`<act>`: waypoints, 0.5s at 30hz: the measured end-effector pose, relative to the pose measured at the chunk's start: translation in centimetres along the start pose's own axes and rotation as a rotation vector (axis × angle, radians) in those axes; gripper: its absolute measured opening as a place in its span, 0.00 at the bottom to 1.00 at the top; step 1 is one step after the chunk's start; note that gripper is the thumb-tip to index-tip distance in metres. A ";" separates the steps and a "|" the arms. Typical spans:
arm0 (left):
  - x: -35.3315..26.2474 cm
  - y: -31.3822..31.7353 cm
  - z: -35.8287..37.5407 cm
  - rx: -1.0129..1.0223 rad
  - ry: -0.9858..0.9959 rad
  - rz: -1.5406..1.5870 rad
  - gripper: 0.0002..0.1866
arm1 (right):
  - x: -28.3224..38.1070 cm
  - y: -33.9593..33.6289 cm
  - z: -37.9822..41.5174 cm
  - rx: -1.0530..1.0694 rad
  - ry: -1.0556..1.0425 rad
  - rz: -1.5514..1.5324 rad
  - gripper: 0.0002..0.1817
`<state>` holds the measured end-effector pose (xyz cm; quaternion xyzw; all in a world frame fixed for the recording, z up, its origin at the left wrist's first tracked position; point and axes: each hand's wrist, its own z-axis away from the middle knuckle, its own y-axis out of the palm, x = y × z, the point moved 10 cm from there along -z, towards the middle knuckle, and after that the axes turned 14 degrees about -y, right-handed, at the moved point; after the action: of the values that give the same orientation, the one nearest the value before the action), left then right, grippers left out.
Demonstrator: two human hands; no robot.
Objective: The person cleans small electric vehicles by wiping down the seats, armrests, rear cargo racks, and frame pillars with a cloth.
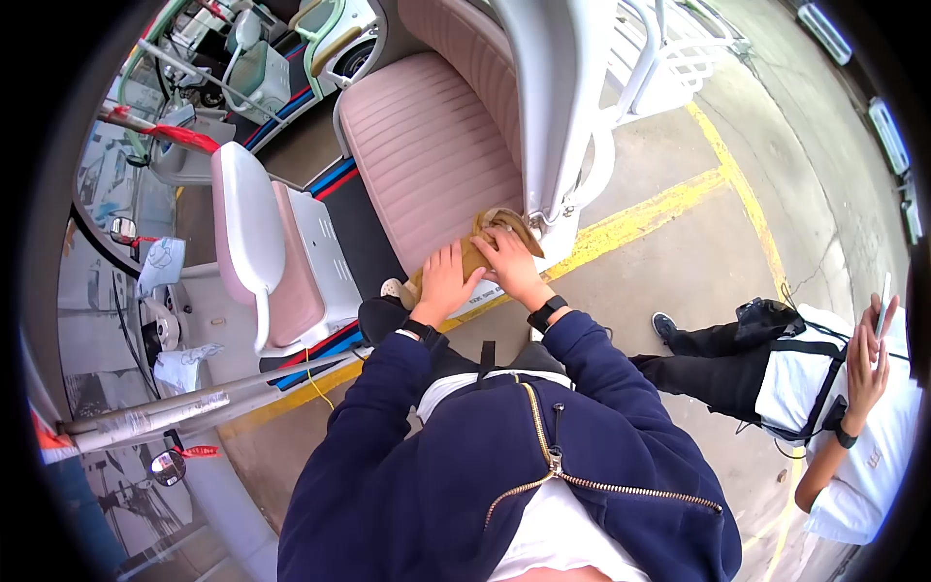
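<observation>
Tan cloth [497,236] pressed flat against near right edge of pink seat cushion [427,155], just beside white seat frame [558,107]. Left hand [446,281] laid flat on cloth, fingers spread wide. Right hand [509,260] likewise spread on cloth. Another person [834,388] seen standing well apart, right.

Navy zip-up jacket, white shirt, black wristbands on both wrists.

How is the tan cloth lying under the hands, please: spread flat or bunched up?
Bunched up: the cloth shows folds at the seat edge under both hands.
</observation>
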<state>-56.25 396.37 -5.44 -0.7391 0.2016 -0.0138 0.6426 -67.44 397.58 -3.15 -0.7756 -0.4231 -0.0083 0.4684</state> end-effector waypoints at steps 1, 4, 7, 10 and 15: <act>0.1 0.3 0.2 0.046 0.022 -0.006 0.38 | 0.0 -0.2 0.1 -0.001 0.003 0.017 0.37; -0.3 0.9 -0.4 0.076 0.057 -0.005 0.42 | 0.0 -0.6 1.1 -0.035 0.007 0.039 0.32; -1.5 1.1 3.2 0.113 -0.042 0.001 0.42 | 1.1 -1.9 2.6 -0.118 -0.008 0.038 0.23; -2.0 1.0 5.5 0.012 -0.039 0.027 0.43 | 1.6 -1.6 5.6 -0.069 0.094 0.008 0.18; -2.3 -0.7 8.3 0.192 0.066 0.197 0.40 | 2.9 0.4 7.7 0.304 0.110 -0.062 0.12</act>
<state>-55.81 404.97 -5.68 -0.6501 0.2919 0.0058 0.7016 -68.25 405.00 -6.61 -0.6807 -0.4170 -0.0010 0.6023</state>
